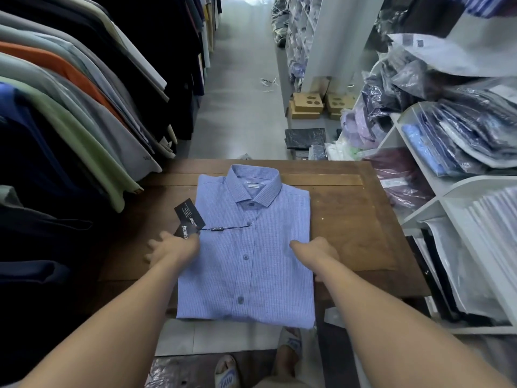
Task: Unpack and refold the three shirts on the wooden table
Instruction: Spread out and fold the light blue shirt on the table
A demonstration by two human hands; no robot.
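The shirt (246, 247) lay folded and buttoned, collar toward the far edge of the table (349, 219), its hem hanging just past the near edge; it looked light, soft and floppy, so best gripped at both side folds together. And there they were: the left hand (173, 247) pinched the left fold beside the tags (188, 218), fingers partly tucked under, the right hand (316, 250) clamped the right fold, both arms stretched forward.

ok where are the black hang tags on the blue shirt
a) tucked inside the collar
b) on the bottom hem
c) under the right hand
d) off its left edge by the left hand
d: the black hang tags lie off the blue shirt's left edge, just above the left hand, strung to a front button.
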